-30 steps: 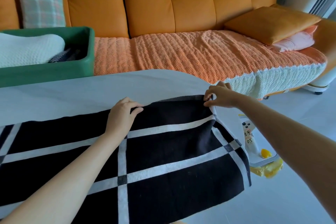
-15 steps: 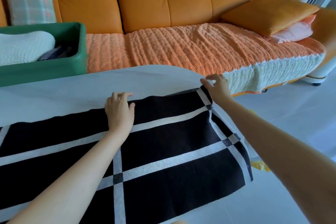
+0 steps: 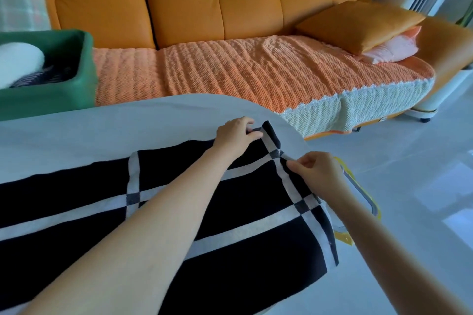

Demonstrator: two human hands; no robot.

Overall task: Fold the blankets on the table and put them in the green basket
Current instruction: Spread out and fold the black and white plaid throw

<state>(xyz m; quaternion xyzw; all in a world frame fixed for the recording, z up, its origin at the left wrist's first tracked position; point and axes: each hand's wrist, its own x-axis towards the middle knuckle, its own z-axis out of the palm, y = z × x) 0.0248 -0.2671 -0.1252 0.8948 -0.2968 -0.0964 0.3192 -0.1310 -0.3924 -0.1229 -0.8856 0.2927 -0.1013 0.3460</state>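
I'm at home, in the living room: an orange tufted sofa (image 3: pixel 230 2) fills the top of the frame, a knitted throw (image 3: pixel 243 71) over its seat, cushions (image 3: pixel 358 23) upper right (one pink underneath), a green basket (image 3: pixel 51 100) at left, pale glossy floor (image 3: pixel 422 161) at right.

The blanket (image 3: pixel 230 212) is black with white crossing stripes, grey where they meet. The basket (image 3: pixel 84 64) is green, the table (image 3: pixel 102 130) pale grey, the sofa (image 3: pixel 230 2) orange.
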